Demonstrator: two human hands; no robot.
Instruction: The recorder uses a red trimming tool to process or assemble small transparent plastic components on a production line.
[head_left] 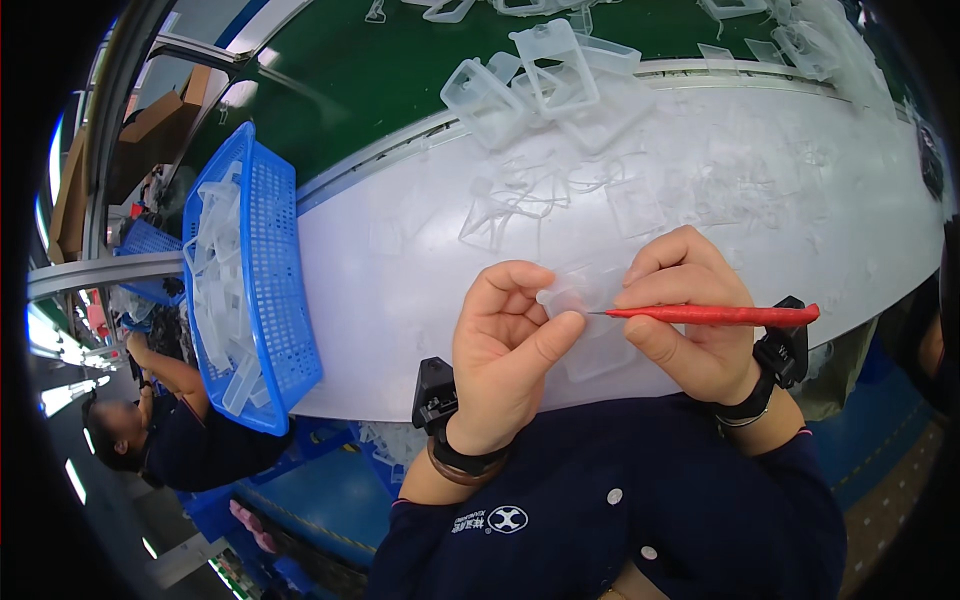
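Note:
Between my hands is a translucent plastic part, thin and box-like, its outline faint against the white table. My left hand pinches its edge between thumb and fingers. In my right hand lies a red-handled trimming knife, held between thumb and fingers. The knife's thin metal tip points left and meets the part close to my left thumb. Whether the blade is cutting into the plastic cannot be made out.
A blue perforated basket of translucent parts stands at the left. Clear frames pile up at the table's far edge, by a green belt. Thin plastic scraps litter the table. Another person works at far left.

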